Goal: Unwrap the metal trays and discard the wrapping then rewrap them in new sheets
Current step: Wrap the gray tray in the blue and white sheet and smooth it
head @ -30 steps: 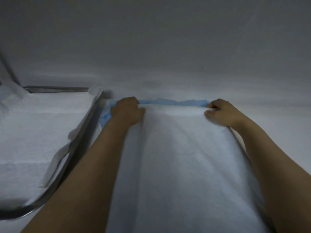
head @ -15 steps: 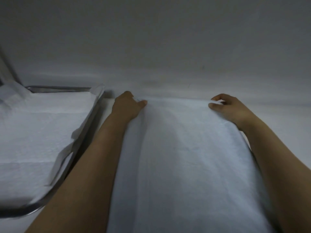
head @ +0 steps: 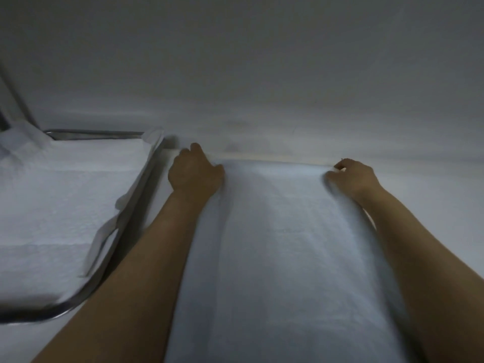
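So this looks somewhere in the rewrapping half of the job, nowhere near finished. The big white soft wrapping sheet (head: 288,244) lies spread flat down the middle of the white surface (head: 434,197), running from near the person out to the pale grey wall (head: 262,74). Both hands are at its far edge. The left hand (head: 195,171) has its grip curled round the far left corner, and the right hand (head: 351,176) has its grip pinched on the far right corner, so neither is loose. I can't tell whether a tray sits under that sheet; it's dim and everything is white on white. The shiny metal tray with rounded corners (head: 99,134) sits just beside it on the left, with a crumpled white liner sheet (head: 65,205) inside and loose flaps hanging over its right rim. My guess is that one needs doing next, and all the folding is left. No discarded wrapping is in view. Room-wise, the sheet's far edge is right up against the wall, so there's nothing to gain forward. The left forearm runs close along the tray rim, which is tight. The right side has open surface, so that's where I'd shift things.
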